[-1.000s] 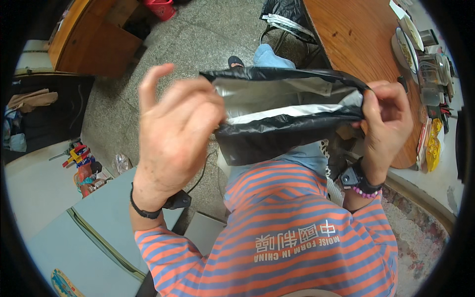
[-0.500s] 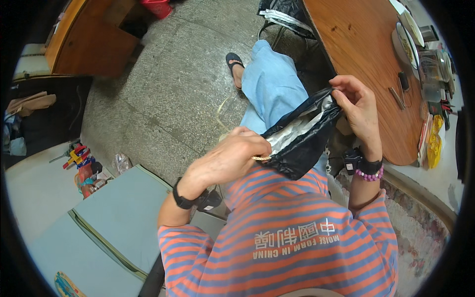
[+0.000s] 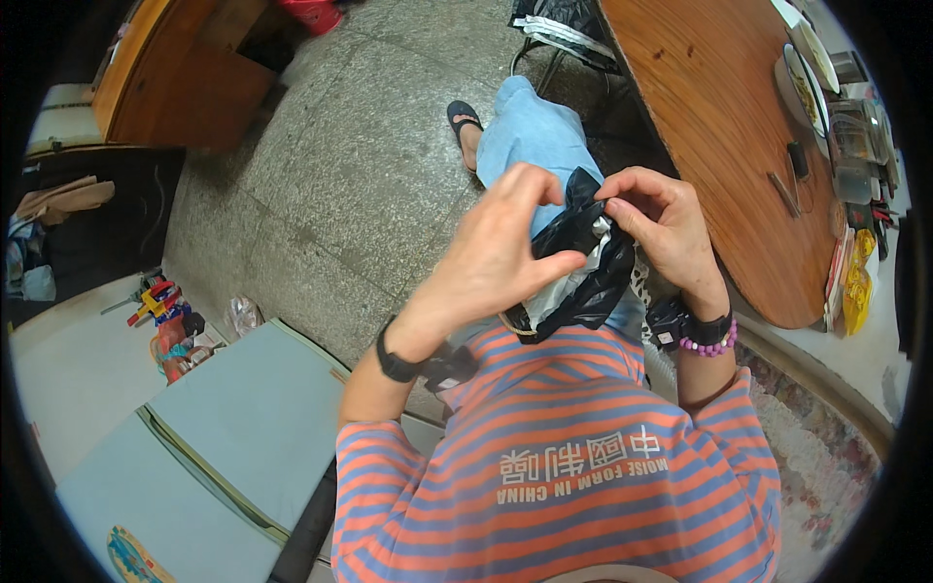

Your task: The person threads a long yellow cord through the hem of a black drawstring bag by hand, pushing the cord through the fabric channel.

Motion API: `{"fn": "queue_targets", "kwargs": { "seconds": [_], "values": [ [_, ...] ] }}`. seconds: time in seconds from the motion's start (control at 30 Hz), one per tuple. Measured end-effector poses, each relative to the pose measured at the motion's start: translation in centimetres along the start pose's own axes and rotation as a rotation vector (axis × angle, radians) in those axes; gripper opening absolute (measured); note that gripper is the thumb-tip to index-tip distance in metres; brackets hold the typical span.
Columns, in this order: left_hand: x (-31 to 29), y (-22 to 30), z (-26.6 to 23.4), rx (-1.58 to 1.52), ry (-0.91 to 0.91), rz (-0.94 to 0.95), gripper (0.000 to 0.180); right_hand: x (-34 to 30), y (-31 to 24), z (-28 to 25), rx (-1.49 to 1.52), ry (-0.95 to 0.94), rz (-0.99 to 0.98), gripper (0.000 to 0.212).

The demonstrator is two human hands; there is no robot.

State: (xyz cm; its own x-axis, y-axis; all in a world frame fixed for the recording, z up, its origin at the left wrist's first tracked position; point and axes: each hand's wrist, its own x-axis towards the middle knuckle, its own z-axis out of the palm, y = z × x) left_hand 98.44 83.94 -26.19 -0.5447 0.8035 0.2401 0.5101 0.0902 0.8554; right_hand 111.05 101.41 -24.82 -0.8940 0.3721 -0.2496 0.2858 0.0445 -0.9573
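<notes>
A black plastic bag (image 3: 607, 287) with a pale silvery lining lies bunched over my lap, its mouth gaping. My right hand (image 3: 666, 228) pinches the upper right part of its rim between thumb and fingertips. Over the left side of the bag is my left hand (image 3: 491, 243), thumb spread away from the bent fingers, with nothing visibly gripped; its fingertips are partly hidden. Part of a beige cord (image 3: 507, 325) shows at the bag's lower left edge. Both wrists wear black straps, and purple beads (image 3: 714, 340) circle the right one.
To the right stands a wooden table (image 3: 719, 146) with a bowl (image 3: 802, 92), jars and a yellow packet (image 3: 857, 282). A pale blue cabinet (image 3: 243, 408) is at lower left. Another black bag (image 3: 573, 24) rests on a chair at the top. A red bucket (image 3: 313, 14) sits on the floor.
My left hand has let go of the cord at the bag's left end and moved up and right toward its top. My right hand has come down and left, and the bag is more bunched.
</notes>
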Motion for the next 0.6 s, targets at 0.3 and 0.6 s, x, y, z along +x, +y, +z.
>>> {"fn": "queue_targets", "kwargs": {
  "seconds": [0.3,0.6],
  "values": [
    [-1.0,-3.5,2.1,-0.376,-0.156,-0.308,0.013,-0.9,1.1,-0.7,0.052,-0.044,0.100,0.010],
    [-1.0,-2.4,2.6,-0.374,-0.235,-0.381,0.019,-1.3,2.8,-0.9,0.096,-0.093,0.183,0.009]
  ]
}}
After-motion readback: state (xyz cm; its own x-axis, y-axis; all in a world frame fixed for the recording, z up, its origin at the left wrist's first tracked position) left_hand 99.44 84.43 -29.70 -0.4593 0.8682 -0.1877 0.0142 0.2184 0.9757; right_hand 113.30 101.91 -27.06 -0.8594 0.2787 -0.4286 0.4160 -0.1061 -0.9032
